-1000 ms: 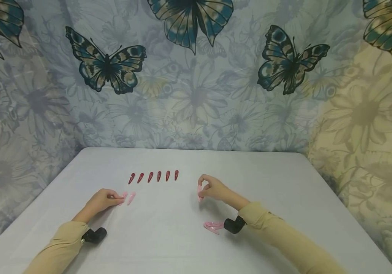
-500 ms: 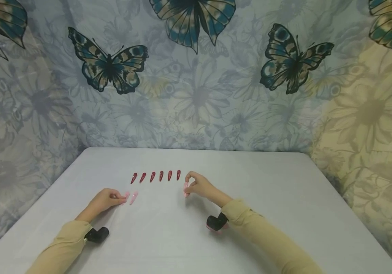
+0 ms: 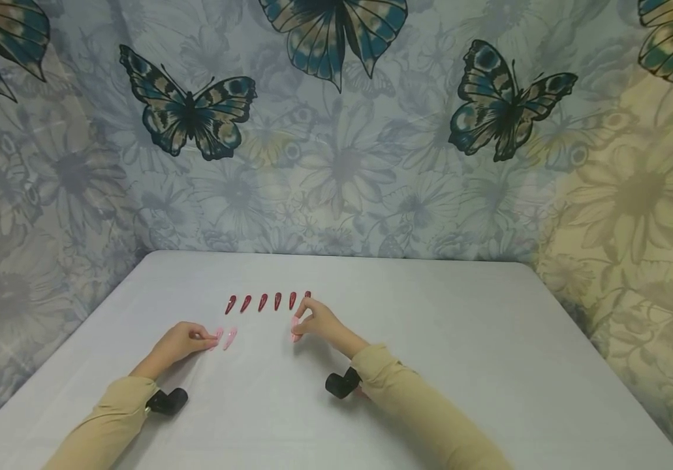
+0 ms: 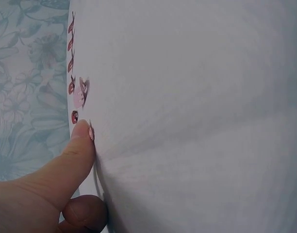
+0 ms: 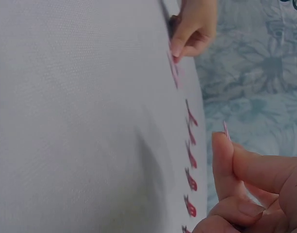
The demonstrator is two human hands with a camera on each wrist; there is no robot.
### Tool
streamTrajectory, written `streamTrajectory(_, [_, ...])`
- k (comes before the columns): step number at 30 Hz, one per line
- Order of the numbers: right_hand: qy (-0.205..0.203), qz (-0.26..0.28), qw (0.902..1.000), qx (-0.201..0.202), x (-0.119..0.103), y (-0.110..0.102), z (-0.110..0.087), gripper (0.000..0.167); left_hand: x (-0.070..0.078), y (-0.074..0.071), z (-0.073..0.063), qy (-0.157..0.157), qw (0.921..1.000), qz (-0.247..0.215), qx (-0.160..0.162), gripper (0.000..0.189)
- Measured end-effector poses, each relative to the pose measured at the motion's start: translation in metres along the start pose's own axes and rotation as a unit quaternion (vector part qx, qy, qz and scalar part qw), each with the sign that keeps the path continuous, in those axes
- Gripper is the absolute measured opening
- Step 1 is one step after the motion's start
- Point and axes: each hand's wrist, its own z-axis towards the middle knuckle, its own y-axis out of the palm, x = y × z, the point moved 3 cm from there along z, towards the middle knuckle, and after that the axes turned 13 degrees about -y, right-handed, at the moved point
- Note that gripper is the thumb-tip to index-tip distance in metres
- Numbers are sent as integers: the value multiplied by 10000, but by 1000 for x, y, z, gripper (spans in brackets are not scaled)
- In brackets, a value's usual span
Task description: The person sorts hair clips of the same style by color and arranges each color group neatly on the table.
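My right hand pinches a pink snap hair clip upright between thumb and forefinger, above the table just in front of the red row's right end. In the right wrist view only a thin edge of that clip shows past the fingertips. On the left, my left hand pinches the end of a pink hair clip lying on the table. A second pink hair clip lies slanted beside it. Behind both runs a row of several red hair clips; the rightmost is partly covered by my right hand.
A bit of pink shows from under the right forearm, mostly hidden by the sleeve and the black wrist camera. The white table ends at a back wall hung with butterfly-patterned cloth.
My right hand has moved left with its pink hair clip, toward the red row's end. Its forearm now covers the loose pink clips seen earlier. The left hand stays at its clip.
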Motion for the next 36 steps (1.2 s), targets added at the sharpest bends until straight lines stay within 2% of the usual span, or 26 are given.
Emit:
streamTrajectory(7, [107, -316, 9993, 157, 4, 20, 14, 19, 0, 1, 0, -29, 10000, 5, -35, 18])
streamTrajectory(14, [264, -114, 9996, -26, 0, 46, 24, 18, 0, -3, -1, -130, 9999, 67, 1, 19])
streamTrajectory(21, [-36, -192, 9988, 456, 1, 59, 31, 17, 4, -2, -2, 7, 10000, 19, -28, 17])
streamTrajectory(31, [-184, -641, 9965, 503, -4, 76, 37, 17, 0, 0, -2, -177, 9998, 20, -2, 18])
streamTrajectory(36, [-283, -848, 9945, 546, -4, 80, 39, 16, 0, -1, -2, -174, 9998, 5, 0, 18])
